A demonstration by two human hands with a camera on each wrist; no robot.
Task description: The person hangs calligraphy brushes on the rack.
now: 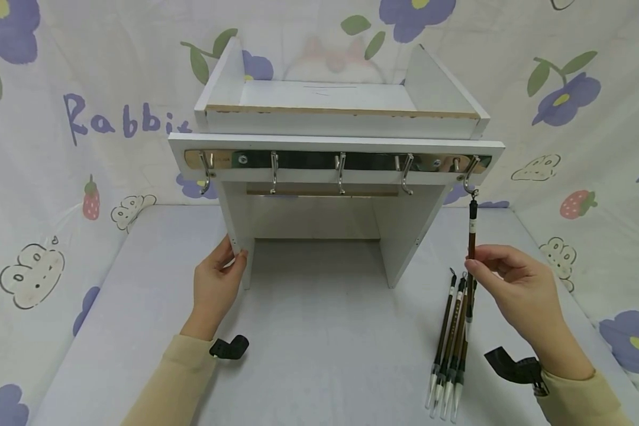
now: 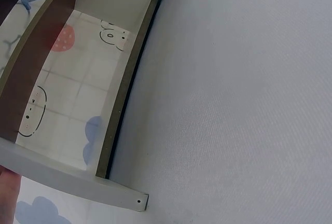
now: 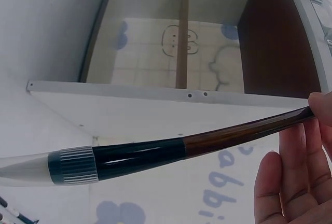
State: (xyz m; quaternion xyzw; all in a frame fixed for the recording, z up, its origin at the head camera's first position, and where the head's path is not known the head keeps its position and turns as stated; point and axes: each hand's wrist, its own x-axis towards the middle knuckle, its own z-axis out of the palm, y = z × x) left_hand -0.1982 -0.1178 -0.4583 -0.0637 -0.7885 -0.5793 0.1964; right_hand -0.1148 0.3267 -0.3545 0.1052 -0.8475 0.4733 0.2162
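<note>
A writing brush [image 1: 472, 228] with a dark brown handle hangs upright below the rightmost metal hook [image 1: 471, 174], its top loop at the hook's lower end. Whether the hook bears its weight I cannot tell. My right hand [image 1: 524, 290] pinches the handle between thumb and fingers. In the right wrist view, a clear cap [image 3: 26, 169] covers the brush's white tip. My left hand [image 1: 215, 287] grips the front edge of the left side panel [image 1: 236, 213] of a white shelf unit [image 1: 330, 127]. Only a bit of that hand shows in the left wrist view.
Several capped brushes [image 1: 449, 343] lie side by side on the white tabletop [image 1: 319, 349], right of the shelf. Other hooks [image 1: 341, 171] line the metal strip on the shelf's front. A patterned cloth [image 1: 570, 148] stands behind and at the sides.
</note>
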